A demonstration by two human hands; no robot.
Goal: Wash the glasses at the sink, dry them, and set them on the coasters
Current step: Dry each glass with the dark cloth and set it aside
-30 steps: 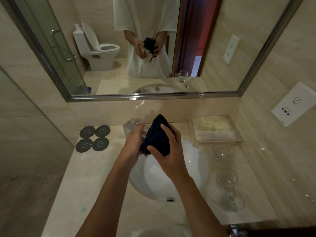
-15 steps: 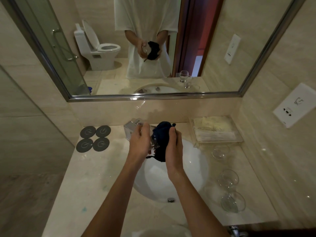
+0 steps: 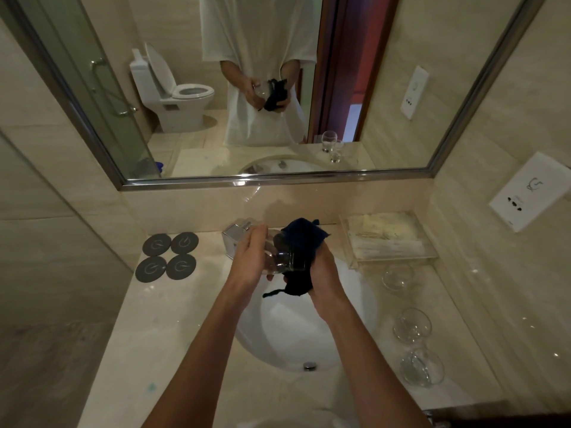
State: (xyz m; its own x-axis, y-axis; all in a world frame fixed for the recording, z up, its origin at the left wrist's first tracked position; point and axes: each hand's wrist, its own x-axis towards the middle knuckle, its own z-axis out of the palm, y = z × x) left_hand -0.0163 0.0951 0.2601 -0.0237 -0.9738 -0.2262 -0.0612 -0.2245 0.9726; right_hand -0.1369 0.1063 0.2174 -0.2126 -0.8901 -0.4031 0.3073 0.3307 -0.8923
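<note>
A: Near field. Sink basin (image 3: 309, 332) directly below both forearms; three glasses stand on the tabletop (image 3: 173, 329) to its right: nearest glass (image 3: 422, 367), middle glass (image 3: 412, 325), far glass (image 3: 398, 275).

B: Hands?

A: Left hand (image 3: 250, 264) grips the held glass (image 3: 282, 257), fingers curled round its bowl. Right hand (image 3: 324, 279) clutches the dark cloth (image 3: 301, 257), bunched against the glass's open side. Both are over the basin.

B: Change over the last second?

A: Earlier the cloth covered the glass almost fully. Now the glass is tipped and exposed on the left, with the cloth worked toward its mouth. Judgement: drying has moved from outside to inside.

B: Farther out?

A: Four coasters (image 3: 170, 256) sit in a square at the left rear, well apart from the hands, none occupied. Faucet (image 3: 239, 239) is behind the left hand.

B: Meaning?

A: First glass is likely nearly ready for a coaster; three still to do.
</note>
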